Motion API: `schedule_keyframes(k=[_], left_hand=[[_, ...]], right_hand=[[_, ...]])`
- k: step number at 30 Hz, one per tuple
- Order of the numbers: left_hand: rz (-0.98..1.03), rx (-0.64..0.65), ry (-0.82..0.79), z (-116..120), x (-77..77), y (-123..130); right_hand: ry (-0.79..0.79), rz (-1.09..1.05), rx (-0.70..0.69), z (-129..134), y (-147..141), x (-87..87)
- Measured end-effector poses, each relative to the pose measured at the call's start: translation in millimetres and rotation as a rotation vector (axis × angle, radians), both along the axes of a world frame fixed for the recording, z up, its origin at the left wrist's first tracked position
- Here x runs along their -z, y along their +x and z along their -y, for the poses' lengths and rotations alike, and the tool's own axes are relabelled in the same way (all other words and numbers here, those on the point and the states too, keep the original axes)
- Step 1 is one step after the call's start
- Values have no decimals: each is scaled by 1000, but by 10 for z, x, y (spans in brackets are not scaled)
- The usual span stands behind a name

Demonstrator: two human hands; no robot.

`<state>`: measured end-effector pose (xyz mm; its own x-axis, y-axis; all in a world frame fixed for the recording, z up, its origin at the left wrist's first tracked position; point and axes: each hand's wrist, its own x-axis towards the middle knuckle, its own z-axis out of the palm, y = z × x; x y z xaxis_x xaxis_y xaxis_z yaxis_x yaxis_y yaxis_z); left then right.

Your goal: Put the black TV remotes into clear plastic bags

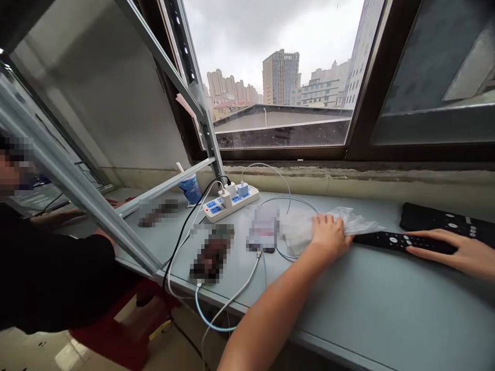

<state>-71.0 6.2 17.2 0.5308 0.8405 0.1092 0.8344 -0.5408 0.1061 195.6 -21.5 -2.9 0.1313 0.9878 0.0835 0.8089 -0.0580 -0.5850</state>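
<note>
My left hand (331, 234) reaches across to a clear, crinkled plastic bag (296, 229), its fingers bent over the film. Part of the bag sticks out to the right past my knuckles. A long black remote control (381, 239) lies almost level, its left end close to my left fingertips; whether it is inside the film there, I cannot tell. My right hand (462, 252) grips the remote near its right end, thumb on the near side and fingers along the far side. Behind it lies another dark piece with pale buttons (450, 221), which looks like more remotes.
A white power strip (232, 203) with plugged-in chargers stands near the wall. Two phones (263, 229) with blurred screens lie on the grey table (371, 304), cables trailing over its edge. A blue cup (190, 189) stands behind a metal frame (135, 252); a person in black (50, 268) sits left.
</note>
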Motion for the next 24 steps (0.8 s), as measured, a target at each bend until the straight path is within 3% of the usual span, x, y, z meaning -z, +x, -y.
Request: schedule_keyframes(k=[6,11,16,24], left_hand=[[47,-7,108,46,13,71],[-12,-56,132,-35,0,36],[7,-117,274,-66,-42,-11],[66,30,548,-70,-54,-22]], right_hand=[[-138,192,-13,-19,137,21],[-66,176,47,46,141,137],[-34,128,68,41,172,217],[-13,175,26,30,199,244]])
